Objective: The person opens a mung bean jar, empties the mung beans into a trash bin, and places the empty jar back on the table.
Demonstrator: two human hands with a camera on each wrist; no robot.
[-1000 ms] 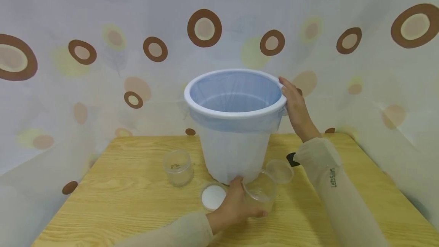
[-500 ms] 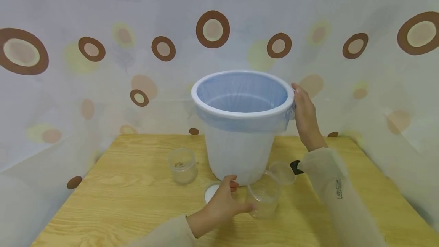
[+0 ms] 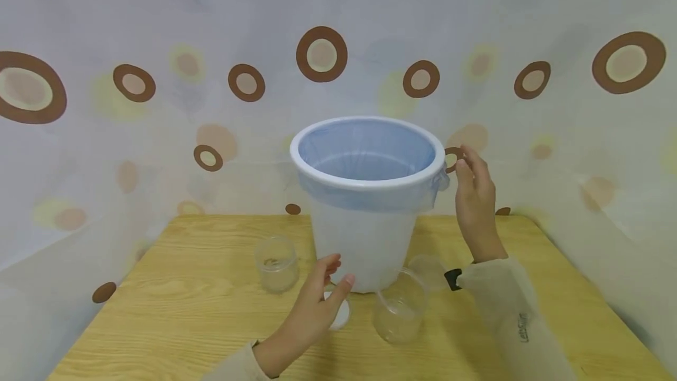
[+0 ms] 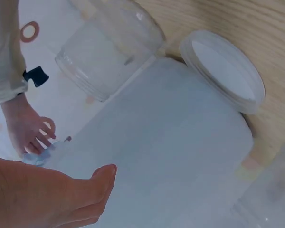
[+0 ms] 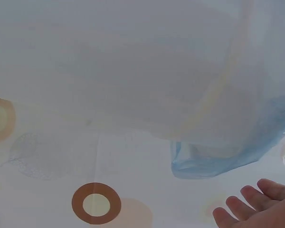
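Observation:
A white bin [image 3: 365, 246] stands upright, lined with a thin blue bag [image 3: 367, 196] folded over its rim. My right hand [image 3: 476, 210] is held beside the rim on the right, fingers relaxed, apart from the bin and holding nothing. Low in front of the bin, my left hand [image 3: 309, 313] is raised with fingers loosely extended and nothing in it. It partly hides a lid with a white lining [image 3: 342, 314]. Just right of that lid is an uncovered clear jar [image 3: 399, 310]; another clear jar [image 3: 277, 266] stands left of the bin.
A clear lid [image 3: 427, 272] lies by the bin's right side, near the dark tab [image 3: 453, 279] at my right cuff. Everything stands on a wooden table [image 3: 201, 293]. A patterned sheet [image 3: 158, 151] hangs behind and at both sides.
My left hand has let go of the clear jar and moved left, over the white-lined lid. My right hand has come off the bin's rim and moved slightly right and down.

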